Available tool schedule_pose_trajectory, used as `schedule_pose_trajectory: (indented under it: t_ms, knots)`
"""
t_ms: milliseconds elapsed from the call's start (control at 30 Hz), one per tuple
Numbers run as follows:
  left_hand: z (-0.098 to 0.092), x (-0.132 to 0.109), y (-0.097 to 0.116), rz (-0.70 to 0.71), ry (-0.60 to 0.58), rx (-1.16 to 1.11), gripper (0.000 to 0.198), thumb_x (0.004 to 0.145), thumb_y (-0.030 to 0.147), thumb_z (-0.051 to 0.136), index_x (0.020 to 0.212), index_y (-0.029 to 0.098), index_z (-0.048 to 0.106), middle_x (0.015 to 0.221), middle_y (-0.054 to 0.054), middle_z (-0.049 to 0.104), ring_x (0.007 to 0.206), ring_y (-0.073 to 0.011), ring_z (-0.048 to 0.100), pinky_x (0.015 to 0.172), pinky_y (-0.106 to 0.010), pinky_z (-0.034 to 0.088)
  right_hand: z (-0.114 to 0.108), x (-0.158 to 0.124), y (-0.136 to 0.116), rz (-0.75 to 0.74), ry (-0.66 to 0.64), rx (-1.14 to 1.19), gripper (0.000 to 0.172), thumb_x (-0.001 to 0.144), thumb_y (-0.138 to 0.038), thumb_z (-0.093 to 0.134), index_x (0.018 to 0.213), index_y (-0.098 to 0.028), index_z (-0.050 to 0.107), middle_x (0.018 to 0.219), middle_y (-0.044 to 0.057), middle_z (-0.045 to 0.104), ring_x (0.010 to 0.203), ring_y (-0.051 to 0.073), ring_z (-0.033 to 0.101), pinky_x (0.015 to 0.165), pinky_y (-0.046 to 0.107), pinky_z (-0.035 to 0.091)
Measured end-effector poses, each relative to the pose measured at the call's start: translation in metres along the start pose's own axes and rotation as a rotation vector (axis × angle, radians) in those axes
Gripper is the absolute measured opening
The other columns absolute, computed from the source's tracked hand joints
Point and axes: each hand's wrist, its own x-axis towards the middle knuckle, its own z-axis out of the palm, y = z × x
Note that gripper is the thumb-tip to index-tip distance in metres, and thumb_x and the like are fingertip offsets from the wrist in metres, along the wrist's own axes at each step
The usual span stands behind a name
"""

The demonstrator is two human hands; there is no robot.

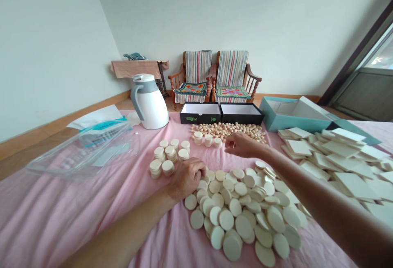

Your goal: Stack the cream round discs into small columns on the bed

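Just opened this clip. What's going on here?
A person has bare hands over a pink cloth. The left hand is at the far-left edge of a loose heap of pale round discs, beside several short stacks of discs. The right hand is at the near side of the small wooden pieces, just right of three more stacks. Whether either hand holds anything is hidden. Square tiles lie piled on the right.

Before you on the cloth (39, 214) lay loose discs (235, 207), with stacked discs (170, 152) beyond to the left and beads (211, 128) behind. Two boxes (199, 117) stood past the beads, a jug (153, 108) to their left; tiles (340, 149) lay on your right, a tray (61, 155) on your left.
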Motion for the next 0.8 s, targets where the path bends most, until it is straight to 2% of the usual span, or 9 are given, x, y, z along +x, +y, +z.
schedule_pose_trajectory:
  t_ms: [67,167,300,433,533,633,800]
  knots:
    - [0.000,0.000,0.000,-0.003,0.007,-0.006,0.026,0.065,-0.003,0.037,0.062,0.016,0.054,0.064,0.000,0.058,0.066,-0.0134,0.053,0.065,-0.024,0.040,-0.009,-0.021,0.002,-0.114,-0.199,0.039,0.021,0.069,-0.024,0.062,0.088,-0.017,0.064,0.086,0.004,0.065,0.075,0.015,0.057,0.065,0.023,0.040]
    - [0.001,0.000,0.000,-0.007,0.017,0.004,0.025,0.065,-0.002,0.037,0.061,0.016,0.053,0.063,0.000,0.058,0.066,-0.0134,0.052,0.064,-0.025,0.040,-0.010,-0.045,0.003,-0.165,-0.266,0.064,0.036,0.065,-0.020,0.065,0.101,-0.019,0.060,0.099,0.005,0.062,0.080,0.015,0.057,0.071,0.026,0.042]
    - [0.002,0.000,-0.001,-0.007,0.022,0.026,0.025,0.065,-0.002,0.037,0.061,0.016,0.054,0.063,0.000,0.057,0.065,-0.0131,0.051,0.063,-0.025,0.039,0.004,-0.058,0.002,-0.181,-0.215,0.083,0.042,0.065,-0.020,0.064,0.106,-0.018,0.057,0.103,0.007,0.058,0.086,0.017,0.054,0.075,0.027,0.042]
    - [0.003,-0.001,-0.002,-0.013,0.018,0.012,0.025,0.067,-0.002,0.038,0.061,0.016,0.054,0.063,0.000,0.057,0.064,-0.0127,0.051,0.064,-0.025,0.039,0.014,-0.060,0.000,-0.100,-0.099,0.042,0.034,0.069,-0.031,0.062,0.099,-0.016,0.056,0.096,0.008,0.058,0.082,0.018,0.053,0.069,0.027,0.040]
    - [0.003,-0.001,-0.002,-0.018,0.019,0.016,0.025,0.066,-0.003,0.038,0.061,0.016,0.054,0.063,0.000,0.058,0.064,-0.0126,0.051,0.064,-0.025,0.039,0.015,-0.062,-0.003,-0.038,-0.058,-0.007,0.028,0.071,-0.034,0.060,0.092,-0.016,0.056,0.088,0.007,0.060,0.077,0.018,0.053,0.065,0.028,0.037]
    - [0.003,-0.001,-0.003,-0.020,0.019,0.020,0.026,0.066,-0.003,0.037,0.061,0.016,0.055,0.063,0.000,0.058,0.064,-0.0127,0.051,0.065,-0.025,0.040,0.016,-0.062,-0.004,-0.050,-0.052,-0.015,0.022,0.072,-0.031,0.058,0.088,-0.016,0.057,0.088,0.007,0.061,0.076,0.017,0.053,0.064,0.027,0.036]
    - [0.003,0.000,-0.003,-0.015,0.003,0.006,0.025,0.066,-0.002,0.038,0.061,0.016,0.056,0.063,-0.001,0.058,0.064,-0.0133,0.051,0.063,-0.025,0.040,0.015,-0.051,-0.005,-0.028,-0.012,-0.017,0.014,0.067,-0.016,0.054,0.080,-0.016,0.059,0.080,0.005,0.062,0.071,0.014,0.053,0.061,0.023,0.035]
